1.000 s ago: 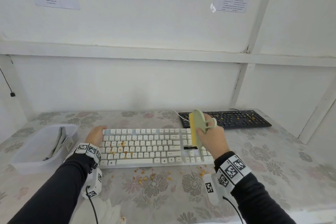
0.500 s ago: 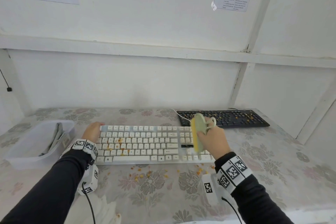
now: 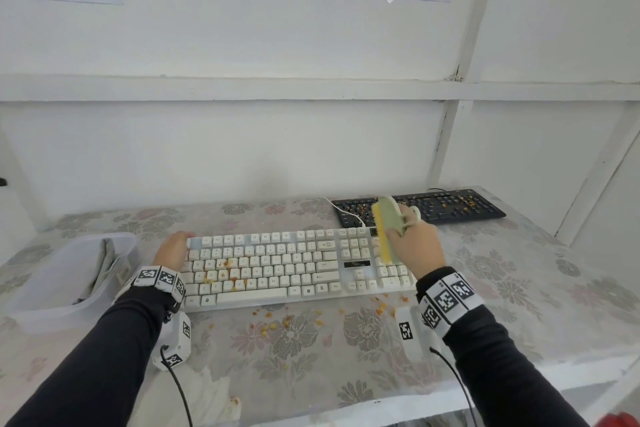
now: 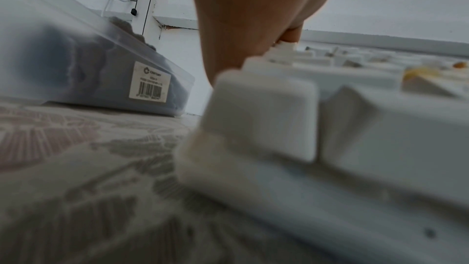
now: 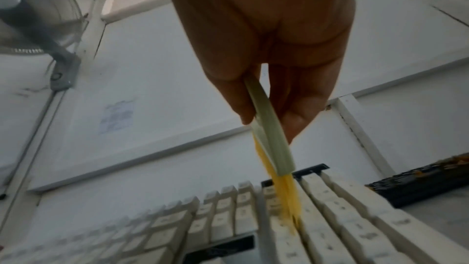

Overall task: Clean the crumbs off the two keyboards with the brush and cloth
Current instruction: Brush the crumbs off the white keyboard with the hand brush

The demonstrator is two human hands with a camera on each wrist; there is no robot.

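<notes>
A white keyboard (image 3: pixel 298 267) lies across the table in front of me, with orange crumbs (image 3: pixel 225 270) on its left-middle keys. My right hand (image 3: pixel 414 246) grips a pale green brush (image 3: pixel 386 229). Its yellow bristles (image 5: pixel 286 198) press into the number pad of the white keyboard (image 5: pixel 330 218). My left hand (image 3: pixel 173 250) rests on the keyboard's far left corner, fingertips on the keys (image 4: pixel 284 47). A black keyboard (image 3: pixel 433 206) with crumbs on it sits behind at the right. A grey cloth (image 3: pixel 100 263) lies in a clear tub (image 3: pixel 52 288).
Loose crumbs (image 3: pixel 277 322) are scattered on the floral tablecloth in front of the white keyboard. A crumpled white tissue (image 3: pixel 214 392) lies at the table's front edge. The tub stands close to my left wrist. A white cable (image 3: pixel 343 213) runs between the keyboards. The wall is right behind.
The brush swept over the number pad toward me, then went back to the pad's far rows. My left hand stayed on the keyboard's left end.
</notes>
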